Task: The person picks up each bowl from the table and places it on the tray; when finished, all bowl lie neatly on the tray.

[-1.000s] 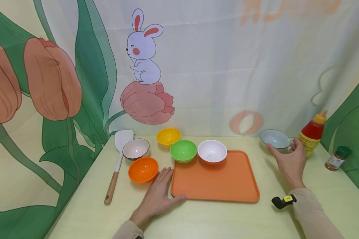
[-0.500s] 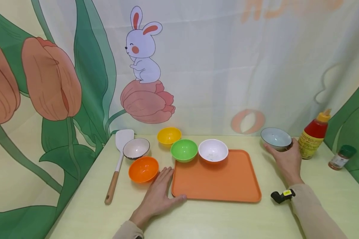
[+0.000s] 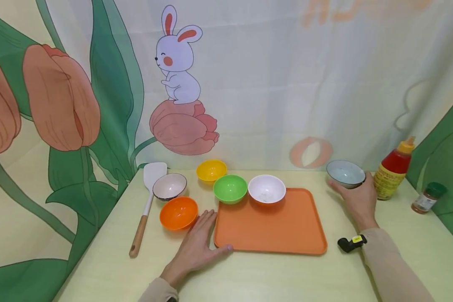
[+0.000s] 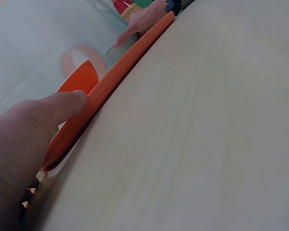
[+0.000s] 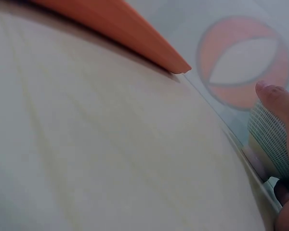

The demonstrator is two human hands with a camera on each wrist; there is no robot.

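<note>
My right hand (image 3: 358,203) holds a light blue bowl (image 3: 345,174) with a dark rim near the back edge, thumb at its near left and fingers at its right side. In the right wrist view the thumb presses the bowl's patterned outer wall (image 5: 267,137); most of the fingers are hidden. My left hand (image 3: 196,249) lies with fingers extended along the left side of an orange tray (image 3: 272,235), its thumb on the near rim. Just beyond those fingers stands an orange bowl (image 3: 178,213). A white bowl (image 3: 266,188) with an orange outside sits on the tray's back part.
A green bowl (image 3: 230,188) overlaps the tray's back left corner, with a yellow bowl (image 3: 211,171) behind. Farther left are a pale dark-rimmed bowl (image 3: 170,186) and a wooden-handled spatula (image 3: 139,235). A red sauce bottle (image 3: 392,172) and a green-capped jar (image 3: 428,198) stand at right.
The right hand has closed in on the light blue bowl, its fingers moving left from beside the sauce bottle to the bowl's side. My left hand stays in place; the head view shifts slightly.
</note>
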